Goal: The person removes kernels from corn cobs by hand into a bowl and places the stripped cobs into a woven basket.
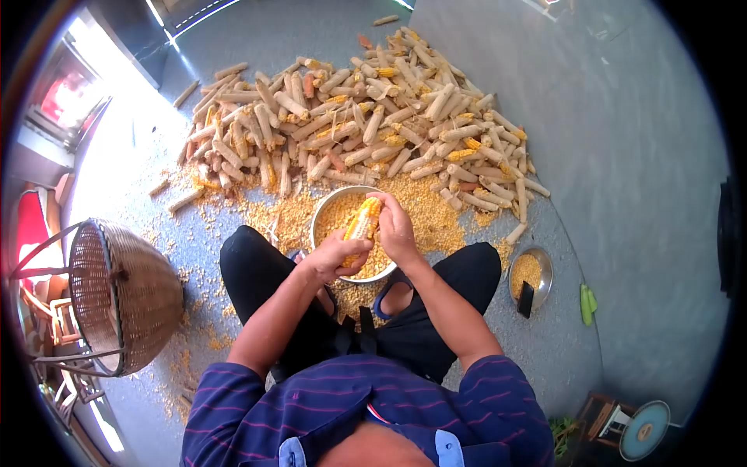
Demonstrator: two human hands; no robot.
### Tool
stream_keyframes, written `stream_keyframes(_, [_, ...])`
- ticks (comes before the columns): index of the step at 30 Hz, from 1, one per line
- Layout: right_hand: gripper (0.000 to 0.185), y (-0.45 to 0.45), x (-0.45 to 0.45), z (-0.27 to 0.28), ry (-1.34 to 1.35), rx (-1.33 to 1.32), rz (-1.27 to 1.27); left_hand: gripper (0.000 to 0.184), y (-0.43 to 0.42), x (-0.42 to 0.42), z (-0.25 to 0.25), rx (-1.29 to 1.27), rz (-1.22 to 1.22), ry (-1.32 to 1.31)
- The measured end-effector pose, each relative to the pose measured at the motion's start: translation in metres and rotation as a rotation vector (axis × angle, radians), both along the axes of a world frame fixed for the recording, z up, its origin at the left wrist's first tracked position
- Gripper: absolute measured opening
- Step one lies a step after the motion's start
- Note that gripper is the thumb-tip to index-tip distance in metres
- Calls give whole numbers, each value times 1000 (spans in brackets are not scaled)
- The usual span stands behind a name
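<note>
A partly shelled corn cob (361, 222), with yellow kernels left along its sides and a pale bare strip, is held between both hands. My left hand (339, 253) is wrapped round its lower end. At the upper end, my right hand (395, 226) grips it with the fingers closed. Beneath the cob is a round metal basin (315, 226) holding loose yellow kernels, set on the floor between my feet. My hands and the cob hide part of the basin.
A big heap of mostly bare cobs (342, 117) lies ahead, with loose kernels (428, 210) scattered around. At left a wicker basket (144, 296) rests on its side. To the right are a metal bowl of kernels (526, 271), a dark phone-like object (526, 299) and green pods (587, 303).
</note>
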State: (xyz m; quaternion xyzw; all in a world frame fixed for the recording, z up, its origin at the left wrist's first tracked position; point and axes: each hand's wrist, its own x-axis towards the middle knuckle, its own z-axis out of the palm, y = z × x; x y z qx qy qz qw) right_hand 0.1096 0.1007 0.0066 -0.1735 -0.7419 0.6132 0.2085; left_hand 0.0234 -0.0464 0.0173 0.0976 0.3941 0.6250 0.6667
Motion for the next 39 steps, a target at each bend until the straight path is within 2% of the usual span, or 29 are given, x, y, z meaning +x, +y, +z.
stream_keyframes(1, [33,1,-1,1,6,3,1,17,2,2,2,3,1,6])
stream_keyframes(3, [34,2,-1,4,132,-575,74,16,6,5,6,15,107,-30])
stream_keyframes(5, [35,-2,-2,9,100,-646,75,15,10,0,6,36,121,-3])
stream_keyframes(7, [41,-10,-5,14,203,-879,159,15,11,-1,8,-47,65,227])
stream_keyframes(8, [37,-11,-5,15,201,-976,148,18,10,-1,5,-36,57,169])
stream_keyframes(10, [31,-8,-6,7,195,-920,180,23,10,4,5,-48,99,211])
stream_keyframes(12, [26,-9,-6,-4,195,-862,211,52,9,3,-1,-76,66,338])
stream_keyframes(13, [21,-11,-7,-8,155,-835,172,52,10,4,-8,-77,68,338])
stream_keyframes(16, [17,-12,-8,-11,51,-759,120,58,16,13,-23,-271,59,984])
stream_keyframes(18, [18,-6,-8,-4,-14,-708,109,56,16,13,-30,-283,80,976])
stream_keyframes(19, [18,-2,-6,16,76,-942,183,54,16,11,-29,-301,104,966])
stream_keyframes(20, [19,2,-4,28,168,-1176,259,52,13,5,-11,-208,65,667])
stream_keyframes(21, [19,6,-2,28,166,-1176,260,52,8,1,-5,-208,66,665])
stream_keyframes(23, [22,13,0,29,180,-1071,470,26,0,-5,8,38,-96,115])
stream_keyframes(24, [19,12,2,27,148,-1054,471,35,0,2,16,6,-37,196])
stream_keyframes(25, [19,12,2,24,143,-1057,472,35,0,3,12,4,-34,192])
stream_keyframes(27, [14,8,5,11,1,-958,376,47,1,6,3,-141,-17,515])
stream_keyframes(28, [13,3,3,-3,-14,-807,314,48,2,8,15,-206,-3,692])
stream_keyframes(29, [13,-1,1,-7,-13,-806,312,48,4,8,5,-204,-5,693])
stream_keyframes(31, [12,-8,1,-11,-46,-597,181,58,8,8,-20,-397,-118,1265])
stream_keyframes(32, [15,-10,1,-9,-87,-586,161,49,8,11,-23,-406,-63,1324])
stream_keyframes(33, [15,-7,1,-8,-79,-585,158,49,8,10,-26,-403,-66,1331])
stream_keyframes(35, [17,-1,1,7,8,-1000,177,33,7,6,-5,-276,-21,819])
stream_keyframes(36, [22,9,2,18,155,-1145,391,27,6,3,-5,-219,-11,555])
stream_keyframes(37, [22,14,4,20,152,-1145,395,27,3,0,-2,-221,-7,554])
stream_keyframes(39, [22,18,5,21,84,-1065,500,25,-1,-4,3,-94,-124,308])
